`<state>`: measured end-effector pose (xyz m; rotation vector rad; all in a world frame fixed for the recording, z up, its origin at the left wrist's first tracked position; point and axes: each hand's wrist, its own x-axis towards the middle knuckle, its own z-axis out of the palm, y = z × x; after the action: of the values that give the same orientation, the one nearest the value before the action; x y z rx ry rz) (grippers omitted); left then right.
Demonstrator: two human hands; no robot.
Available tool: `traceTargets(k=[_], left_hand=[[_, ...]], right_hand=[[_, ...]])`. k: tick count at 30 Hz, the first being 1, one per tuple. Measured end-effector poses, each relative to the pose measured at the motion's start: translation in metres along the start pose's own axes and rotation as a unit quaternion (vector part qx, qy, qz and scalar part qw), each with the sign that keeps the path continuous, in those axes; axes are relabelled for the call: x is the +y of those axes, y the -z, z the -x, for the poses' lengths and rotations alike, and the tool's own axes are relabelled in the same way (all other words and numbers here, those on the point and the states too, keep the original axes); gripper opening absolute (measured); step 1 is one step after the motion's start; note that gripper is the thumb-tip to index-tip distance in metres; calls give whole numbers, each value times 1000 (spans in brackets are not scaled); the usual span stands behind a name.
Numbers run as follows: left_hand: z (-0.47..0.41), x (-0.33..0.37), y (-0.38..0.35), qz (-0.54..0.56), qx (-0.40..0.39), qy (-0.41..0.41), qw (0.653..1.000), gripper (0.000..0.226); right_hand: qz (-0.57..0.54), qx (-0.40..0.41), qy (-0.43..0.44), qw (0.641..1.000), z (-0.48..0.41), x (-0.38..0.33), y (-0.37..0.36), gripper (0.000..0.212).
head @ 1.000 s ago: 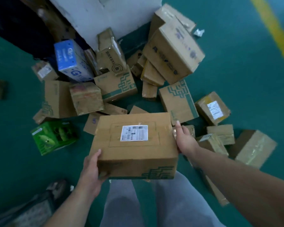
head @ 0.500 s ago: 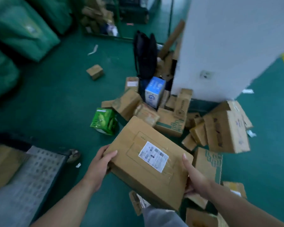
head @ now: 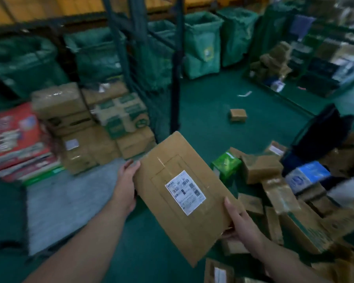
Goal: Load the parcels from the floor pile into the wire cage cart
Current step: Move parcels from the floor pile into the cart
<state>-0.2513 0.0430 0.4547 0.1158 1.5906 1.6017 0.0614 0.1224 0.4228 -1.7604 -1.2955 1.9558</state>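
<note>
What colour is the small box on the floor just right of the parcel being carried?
Bright green box, seen in the head view, beside the brown parcels.

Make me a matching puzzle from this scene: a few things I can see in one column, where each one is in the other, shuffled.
Things
1. labelled cardboard box
2. green carton
3. red printed pack
4. lone small box

Places
A. by itself on the open green floor
B. stacked at the far left, on the cart
C. held between left hand and right hand
D. at the near edge of the floor pile

Pairs: 1-C, 2-D, 3-B, 4-A
</note>
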Motion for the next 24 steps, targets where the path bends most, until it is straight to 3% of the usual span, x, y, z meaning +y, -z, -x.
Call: traceTargets(k=[5,8,13,18,24], left_hand=[[0,33,100,69,74,-19,995,46],[8,29,133,29,54,3,998,42],[4,28,180,-15,100,-1,995,60],[-34,30,220,-36,132,21,990,72],[-112,63,232,-79,167,25,982,67]], right_hand=[[31,-73,77,994,-5,-35,-135,54],[6,-114,88,990,-11,-44,-197,52],[-21,-153,75,985,-30,-60,-273,50],[-29,-189,50,980,-61,-80,-325,46],[-15,-201,34,979,-129,-124,-384,57]])
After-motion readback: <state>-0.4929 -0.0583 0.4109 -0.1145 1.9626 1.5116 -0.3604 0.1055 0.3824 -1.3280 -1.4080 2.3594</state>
